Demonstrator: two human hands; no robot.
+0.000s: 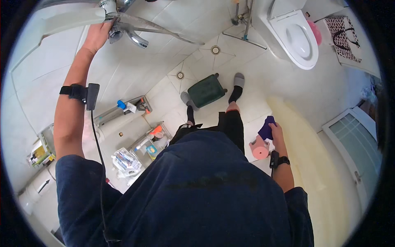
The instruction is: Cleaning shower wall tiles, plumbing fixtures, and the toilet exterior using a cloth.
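At the top left, my left hand (98,36) is raised against the chrome shower mixer tap (116,33), at its near side. Its fingers are partly hidden behind the fitting, so their grip cannot be made out. A metal hose (160,30) runs right from the tap, above a chrome spout (138,40). On the right, my right hand (276,132) holds a bunched purple cloth (266,129). Just below and left of the cloth stands a pink plastic stool (260,149). Between my feet lies a dark green plastic stool or lid-like piece (206,91) on the tiled floor.
Two floor drains (215,50) lie ahead, near a floor squeegee (245,39) and a white toilet (297,43). Wall racks (123,109) with bottles and brushes are at left. A pale yellow curtain (304,148) hangs at right, before a glazed white door (355,145).
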